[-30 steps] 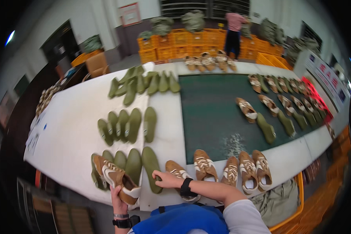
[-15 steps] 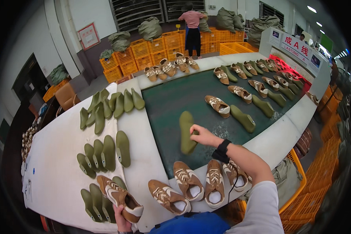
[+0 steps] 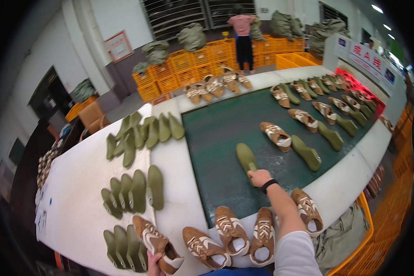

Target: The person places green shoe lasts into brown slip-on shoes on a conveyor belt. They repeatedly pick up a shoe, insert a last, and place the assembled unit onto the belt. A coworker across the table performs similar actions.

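My right hand [image 3: 260, 178] is closed around the heel end of a green shoe last [image 3: 245, 155] over the dark green conveyor belt [image 3: 216, 156]. The last's toe points away and slightly left; I cannot tell whether it touches the belt. At the lower left, my left hand [image 3: 155, 263] grips a brown sneaker [image 3: 157, 240] with white trim near its heel, partly hidden by the shoe. Beside that sneaker stand several green lasts [image 3: 120, 244] on the white table. Along the near ledge sit more brown sneakers [image 3: 232, 231], with white stuffing visible in their openings.
Sneakers and lasts [image 3: 306, 152] stand in rows on the belt's right side. More lasts [image 3: 145, 131] cover part of the white table [image 3: 78, 193]. An orange crate [image 3: 365, 230] holding grey-green cloth is at the lower right. A person [image 3: 242, 37] stands by stacked crates [image 3: 184, 64].
My right hand has brought the last a little nearer, and its toe now leans farther left. My left hand still holds the sneaker. The whole view has shifted slightly left.
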Action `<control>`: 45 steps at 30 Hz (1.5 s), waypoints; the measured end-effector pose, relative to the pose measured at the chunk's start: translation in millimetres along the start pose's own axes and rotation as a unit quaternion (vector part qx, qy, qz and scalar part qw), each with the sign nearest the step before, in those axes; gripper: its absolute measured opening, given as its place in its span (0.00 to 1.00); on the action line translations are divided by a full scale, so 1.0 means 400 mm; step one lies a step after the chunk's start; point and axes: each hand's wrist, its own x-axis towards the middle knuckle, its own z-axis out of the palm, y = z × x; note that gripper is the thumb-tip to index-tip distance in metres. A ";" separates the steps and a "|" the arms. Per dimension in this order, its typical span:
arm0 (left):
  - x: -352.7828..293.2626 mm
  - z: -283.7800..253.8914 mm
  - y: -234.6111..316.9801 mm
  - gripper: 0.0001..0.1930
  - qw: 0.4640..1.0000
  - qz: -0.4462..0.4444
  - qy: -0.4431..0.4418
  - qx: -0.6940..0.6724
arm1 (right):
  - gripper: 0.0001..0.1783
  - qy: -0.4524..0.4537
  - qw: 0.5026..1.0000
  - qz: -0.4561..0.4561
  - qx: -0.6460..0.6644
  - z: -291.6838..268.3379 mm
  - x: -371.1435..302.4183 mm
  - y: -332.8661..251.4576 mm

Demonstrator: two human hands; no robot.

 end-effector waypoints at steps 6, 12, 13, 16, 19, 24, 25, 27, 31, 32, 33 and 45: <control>0.017 0.002 -0.024 0.31 0.996 0.051 -0.071 -0.009 | 0.10 -0.074 0.997 -0.017 -0.021 -0.057 -0.038 -0.031; 0.031 0.044 0.006 0.33 0.990 0.050 -0.127 -0.043 | 0.23 -0.167 0.983 0.043 -0.062 -0.169 -0.056 -0.115; 0.039 0.056 0.015 0.33 0.988 0.051 -0.138 -0.041 | 0.22 -0.194 0.978 0.032 -0.068 -0.196 -0.058 -0.141; 0.073 0.102 0.040 0.30 0.982 0.013 -0.171 -0.076 | 0.19 -0.200 0.970 -0.128 0.045 -0.268 -0.102 -0.254; 0.109 0.165 0.036 0.23 0.972 -0.024 -0.207 -0.109 | 0.27 -0.320 0.853 -0.120 0.395 -0.306 -0.196 -0.428; 0.123 0.219 0.020 0.22 0.953 -0.040 -0.264 -0.146 | 0.35 -0.305 0.805 -0.124 0.493 -0.370 -0.353 -0.612; 0.123 0.217 0.022 0.22 0.934 -0.049 -0.306 -0.175 | 0.33 -0.298 0.798 -0.105 0.513 -0.383 -0.367 -0.631; 0.130 0.217 0.025 0.22 0.936 -0.089 -0.286 -0.184 | 0.32 -0.305 0.804 -0.107 0.498 -0.407 -0.380 -0.658; 0.189 0.203 0.034 0.20 0.933 -0.106 -0.286 -0.190 | 0.31 -0.317 0.809 -0.159 0.469 -0.431 -0.383 -0.672; 0.214 0.199 0.032 0.20 0.937 -0.105 -0.279 -0.183 | 0.32 -0.325 0.829 -0.125 0.437 -0.437 -0.377 -0.660; 0.246 0.196 0.036 0.18 0.935 -0.081 -0.290 -0.186 | 0.31 -0.304 0.859 -0.140 0.388 -0.446 -0.367 -0.643; 0.578 0.168 -0.056 0.17 0.993 -0.057 -0.095 -0.047 | 0.15 -0.209 0.940 -0.022 0.270 -0.709 0.301 -0.406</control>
